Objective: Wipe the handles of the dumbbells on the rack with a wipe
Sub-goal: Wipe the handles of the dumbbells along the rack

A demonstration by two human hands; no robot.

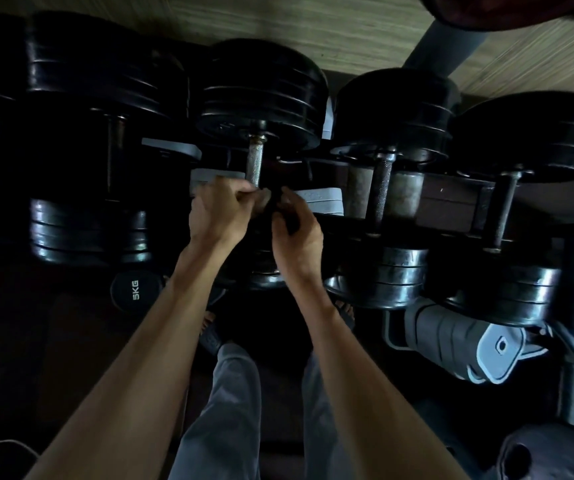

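Several black dumbbells lie across a dark rack (pixel 452 209). The middle dumbbell (pixel 261 95) has a metal handle (pixel 255 161) running toward me. My left hand (pixel 216 213) and my right hand (pixel 296 230) meet just below the visible part of that handle. Both pinch a small dark wipe (pixel 273 202) between their fingertips, over the handle's near end. The near end of the handle is hidden behind my hands. Two more dumbbell handles (pixel 381 192) (pixel 505 206) show to the right.
A big dumbbell (pixel 98 98) sits on the left. A small weight marked 5KG (pixel 136 289) lies on the floor below it. A grey kettlebell-like weight (pixel 469 341) rests at lower right. My legs and sandalled feet stand close to the rack.
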